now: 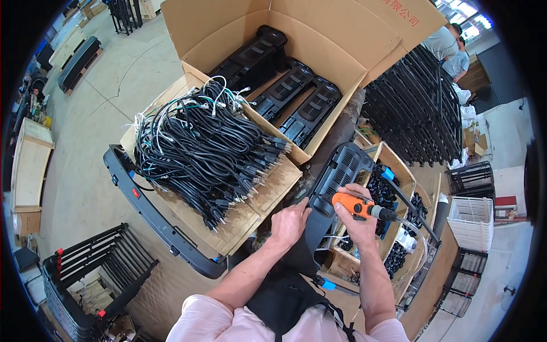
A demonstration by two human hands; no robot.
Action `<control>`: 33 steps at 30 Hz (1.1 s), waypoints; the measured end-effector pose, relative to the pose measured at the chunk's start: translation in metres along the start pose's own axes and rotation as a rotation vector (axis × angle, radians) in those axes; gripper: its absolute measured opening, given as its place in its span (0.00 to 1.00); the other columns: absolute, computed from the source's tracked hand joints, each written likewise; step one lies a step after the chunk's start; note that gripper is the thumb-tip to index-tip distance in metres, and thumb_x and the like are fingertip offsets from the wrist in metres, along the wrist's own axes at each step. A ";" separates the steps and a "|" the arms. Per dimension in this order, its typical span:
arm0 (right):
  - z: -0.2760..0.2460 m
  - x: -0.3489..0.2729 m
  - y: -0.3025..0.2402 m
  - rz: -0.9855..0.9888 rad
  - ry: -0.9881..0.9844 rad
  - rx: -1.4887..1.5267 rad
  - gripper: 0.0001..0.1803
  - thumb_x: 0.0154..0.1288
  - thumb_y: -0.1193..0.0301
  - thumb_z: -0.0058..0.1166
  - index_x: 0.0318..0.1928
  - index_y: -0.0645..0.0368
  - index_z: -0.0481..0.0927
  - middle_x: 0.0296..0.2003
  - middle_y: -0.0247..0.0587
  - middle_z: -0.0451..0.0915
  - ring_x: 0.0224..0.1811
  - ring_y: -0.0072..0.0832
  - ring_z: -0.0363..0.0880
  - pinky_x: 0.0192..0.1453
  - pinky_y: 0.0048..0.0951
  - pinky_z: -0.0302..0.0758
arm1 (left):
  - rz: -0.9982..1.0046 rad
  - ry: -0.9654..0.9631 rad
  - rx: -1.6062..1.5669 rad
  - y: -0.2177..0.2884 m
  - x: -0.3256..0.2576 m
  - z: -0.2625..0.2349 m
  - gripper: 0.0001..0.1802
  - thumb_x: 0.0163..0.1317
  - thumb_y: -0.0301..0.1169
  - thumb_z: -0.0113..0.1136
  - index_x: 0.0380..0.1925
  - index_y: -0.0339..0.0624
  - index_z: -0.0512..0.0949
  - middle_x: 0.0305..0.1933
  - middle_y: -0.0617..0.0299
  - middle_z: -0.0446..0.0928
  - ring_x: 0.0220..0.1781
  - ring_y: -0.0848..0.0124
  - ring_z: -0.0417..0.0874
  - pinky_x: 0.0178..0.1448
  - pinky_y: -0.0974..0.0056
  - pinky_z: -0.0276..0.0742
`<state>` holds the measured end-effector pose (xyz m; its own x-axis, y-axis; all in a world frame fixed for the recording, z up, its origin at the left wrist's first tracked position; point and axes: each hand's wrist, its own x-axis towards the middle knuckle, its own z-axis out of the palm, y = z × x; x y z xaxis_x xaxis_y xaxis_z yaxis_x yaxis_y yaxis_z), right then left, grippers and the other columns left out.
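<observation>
A black plastic cover (336, 176) with vent slots lies slanted in front of me. My left hand (289, 224) is at its left edge, fingers curled in and touching it; whether a small part sits between the fingertips is too small to tell. In my right hand (360, 228) is an orange power screwdriver (350, 204), held over the cover's right side. A grey fitting and a clear hose trail from the tool's rear to the right. Its tip is hidden. Black metal tubes with blue end pieces (387, 172) stick out beside the cover.
A pile of black power cords (199, 148) lies on cardboard at the left, next to a curved black frame (165, 222). Behind stands an open carton (319, 25) with black plastic covers. Bins (404, 188) of small black parts sit right. Stacked black frames (416, 108) rise beyond; two people are far right.
</observation>
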<state>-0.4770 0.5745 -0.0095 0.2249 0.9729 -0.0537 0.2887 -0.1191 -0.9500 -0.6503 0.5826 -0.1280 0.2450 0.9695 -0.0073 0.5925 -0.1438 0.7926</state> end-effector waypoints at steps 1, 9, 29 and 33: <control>0.001 0.001 0.000 -0.001 -0.001 -0.002 0.29 0.64 0.78 0.70 0.64 0.61 0.74 0.57 0.48 0.85 0.61 0.31 0.82 0.69 0.35 0.78 | -0.003 -0.001 -0.008 0.000 0.000 0.000 0.20 0.70 0.40 0.66 0.58 0.45 0.84 0.38 0.51 0.88 0.37 0.52 0.90 0.37 0.51 0.85; 0.011 0.008 0.007 0.013 -0.076 -0.045 0.23 0.65 0.79 0.68 0.59 0.61 0.77 0.58 0.47 0.83 0.60 0.30 0.82 0.68 0.34 0.78 | -0.012 -0.001 -0.034 -0.002 0.000 0.001 0.20 0.70 0.39 0.66 0.58 0.44 0.83 0.40 0.50 0.88 0.39 0.50 0.90 0.38 0.49 0.85; -0.001 -0.010 -0.008 -0.169 -0.028 0.001 0.28 0.64 0.76 0.71 0.63 0.62 0.76 0.56 0.44 0.85 0.58 0.29 0.83 0.66 0.33 0.79 | -0.187 -0.021 -0.248 0.002 -0.015 -0.004 0.17 0.77 0.40 0.57 0.58 0.44 0.82 0.41 0.50 0.88 0.39 0.54 0.89 0.44 0.52 0.83; -0.037 -0.056 -0.030 -0.137 0.139 0.218 0.30 0.63 0.79 0.69 0.64 0.64 0.74 0.57 0.51 0.85 0.59 0.33 0.84 0.69 0.37 0.79 | -0.670 -0.239 -1.563 0.004 -0.040 -0.019 0.11 0.83 0.34 0.49 0.53 0.40 0.75 0.42 0.63 0.79 0.36 0.70 0.78 0.40 0.63 0.78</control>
<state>-0.4635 0.5159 0.0330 0.3274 0.9387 0.1076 0.1221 0.0709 -0.9900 -0.6724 0.5470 -0.1128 0.4721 0.7051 -0.5291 -0.5866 0.6993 0.4086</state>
